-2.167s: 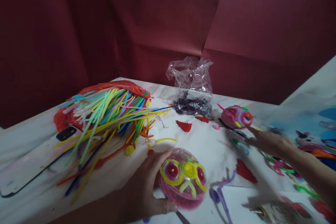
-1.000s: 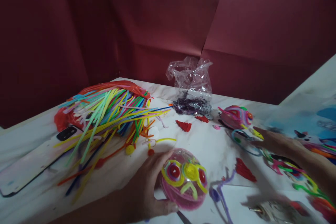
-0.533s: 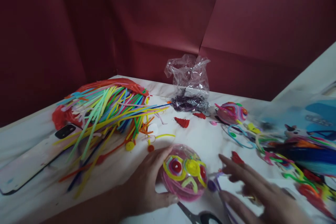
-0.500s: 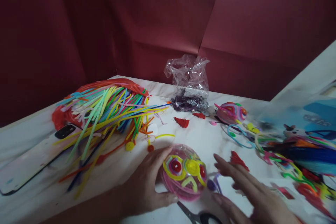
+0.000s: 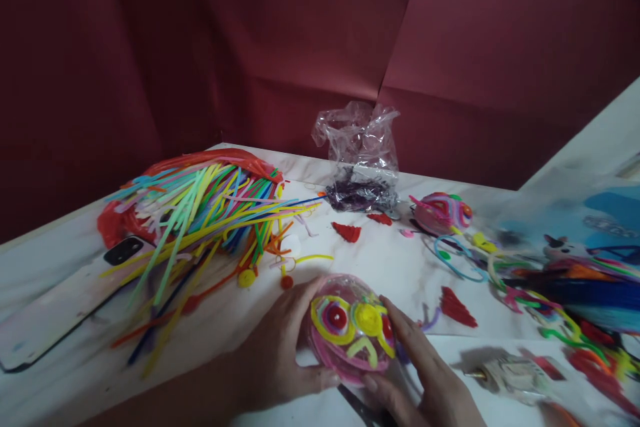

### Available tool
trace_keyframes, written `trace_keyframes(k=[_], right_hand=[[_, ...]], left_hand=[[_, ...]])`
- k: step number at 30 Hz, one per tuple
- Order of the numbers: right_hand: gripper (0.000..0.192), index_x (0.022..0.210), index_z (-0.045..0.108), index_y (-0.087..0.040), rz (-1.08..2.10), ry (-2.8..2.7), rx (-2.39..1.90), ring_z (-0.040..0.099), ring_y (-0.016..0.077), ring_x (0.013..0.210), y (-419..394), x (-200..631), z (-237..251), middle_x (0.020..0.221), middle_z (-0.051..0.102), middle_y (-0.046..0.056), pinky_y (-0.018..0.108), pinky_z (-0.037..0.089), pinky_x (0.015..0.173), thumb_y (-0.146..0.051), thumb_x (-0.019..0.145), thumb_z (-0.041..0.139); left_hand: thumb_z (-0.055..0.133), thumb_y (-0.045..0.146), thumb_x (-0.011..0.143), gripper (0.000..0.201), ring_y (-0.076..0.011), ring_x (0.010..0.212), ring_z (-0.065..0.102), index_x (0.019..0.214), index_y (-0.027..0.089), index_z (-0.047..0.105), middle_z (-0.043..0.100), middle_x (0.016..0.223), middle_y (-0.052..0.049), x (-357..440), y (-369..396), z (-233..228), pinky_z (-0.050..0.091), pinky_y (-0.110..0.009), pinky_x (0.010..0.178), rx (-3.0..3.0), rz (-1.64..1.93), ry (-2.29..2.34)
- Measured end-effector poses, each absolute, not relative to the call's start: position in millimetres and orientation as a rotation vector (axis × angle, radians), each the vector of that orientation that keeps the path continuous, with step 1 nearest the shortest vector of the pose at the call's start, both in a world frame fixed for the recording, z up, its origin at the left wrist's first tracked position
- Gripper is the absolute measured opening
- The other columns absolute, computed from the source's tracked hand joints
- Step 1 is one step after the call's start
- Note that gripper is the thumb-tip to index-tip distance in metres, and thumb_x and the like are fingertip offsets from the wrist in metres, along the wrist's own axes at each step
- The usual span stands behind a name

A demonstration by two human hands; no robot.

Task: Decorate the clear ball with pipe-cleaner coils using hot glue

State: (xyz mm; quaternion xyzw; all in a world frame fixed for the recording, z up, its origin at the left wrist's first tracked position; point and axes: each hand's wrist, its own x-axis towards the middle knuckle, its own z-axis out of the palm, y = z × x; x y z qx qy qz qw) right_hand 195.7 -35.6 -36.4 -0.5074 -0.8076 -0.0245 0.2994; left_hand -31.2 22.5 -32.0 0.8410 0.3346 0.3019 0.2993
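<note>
A clear and pink plastic ball sits low in the middle of the view, decorated with a face of coiled pipe cleaners: yellow rings round red eyes, a yellow coil nose and a pale yellow-green bent mouth. My left hand grips its left side, thumb at the bottom. On its right side my right hand closes round it, fingers along the edge and thumb below. Scissors lie beneath the ball, partly hidden by my right hand.
Loose pipe cleaners spill from a red wrapper at left, beside a phone. A clear bag stands at the back. Another decorated ball, red coiled triangles, a glue gun-like tool and tangled pipe cleaners lie right.
My right hand has moved left from beside the ball and taken hold of its right side. The tool at the lower right has come into sight. My left hand keeps its grip.
</note>
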Motion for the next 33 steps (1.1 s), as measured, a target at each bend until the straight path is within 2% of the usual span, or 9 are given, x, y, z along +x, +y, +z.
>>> trace_keyframes(k=[4, 10, 17, 21, 27, 33], right_hand=[[0.061, 0.143, 0.017, -0.016, -0.097, -2.122, -1.352, 0.045, 0.0182, 0.117, -33.7, 193.5, -36.2, 0.132, 0.039, 0.007, 0.024, 0.046, 0.091, -0.046, 0.095, 0.04], [0.056, 0.14, 0.022, -0.018, 0.001, -2.027, -1.404, 0.043, 0.018, 0.118, -35.8, 185.5, -37.2, 0.132, 0.039, 0.007, 0.025, 0.043, 0.095, -0.05, 0.096, 0.035], [0.068, 0.144, 0.009, -0.014, 0.113, -1.997, -1.459, 0.047, 0.0253, 0.114, -42.1, 188.6, -42.0, 0.132, 0.039, 0.015, 0.032, 0.051, 0.086, -0.048, 0.095, 0.041], [0.069, 0.144, 0.01, -0.014, 0.07, -2.068, -1.421, 0.046, 0.0249, 0.114, -42.5, 194.3, -44.7, 0.132, 0.038, 0.014, 0.03, 0.052, 0.084, -0.043, 0.093, 0.046], [0.069, 0.144, 0.009, -0.013, -0.021, -2.108, -1.405, 0.046, 0.0235, 0.115, -40.1, 190.9, -41.3, 0.132, 0.039, 0.014, 0.029, 0.049, 0.088, -0.04, 0.093, 0.046], [0.065, 0.143, 0.01, -0.012, -0.076, -2.14, -1.405, 0.045, 0.0221, 0.116, -37.9, 190.3, -40.4, 0.132, 0.039, 0.014, 0.028, 0.048, 0.09, -0.042, 0.095, 0.042]], left_hand=[[0.071, 0.029, 0.064, 0.091, -0.0283, 0.124, 0.041, 0.138, 0.023, 0.019, 0.039, 0.139, -0.01, -29.1, 23.3, -27.6, 0.035, -0.041, 0.104, 2.141, 0.789, 0.882], [0.071, 0.029, 0.064, 0.088, -0.0283, 0.124, 0.041, 0.137, 0.023, 0.022, 0.04, 0.139, -0.01, -28.5, 22.4, -29.0, 0.036, -0.041, 0.103, 2.04, 0.805, 0.877], [0.072, 0.034, 0.062, 0.09, -0.0311, 0.124, 0.041, 0.137, 0.021, 0.024, 0.04, 0.138, -0.012, -31.2, 22.8, -30.8, 0.035, -0.044, 0.104, 2.074, 0.798, 0.91], [0.071, 0.039, 0.064, 0.091, -0.0325, 0.125, 0.04, 0.138, 0.02, 0.021, 0.038, 0.14, -0.013, -32.8, 23.1, -33.0, 0.034, -0.046, 0.104, 2.104, 0.804, 0.889], [0.073, 0.039, 0.062, 0.098, -0.0332, 0.127, 0.036, 0.14, 0.02, 0.017, 0.033, 0.142, -0.014, -34.2, 22.6, -35.7, 0.033, -0.046, 0.105, 2.095, 0.784, 0.892], [0.072, 0.039, 0.064, 0.096, -0.0328, 0.126, 0.037, 0.14, 0.02, 0.015, 0.033, 0.142, -0.015, -32.9, 23.1, -36.2, 0.034, -0.047, 0.104, 2.063, 0.765, 0.879]])
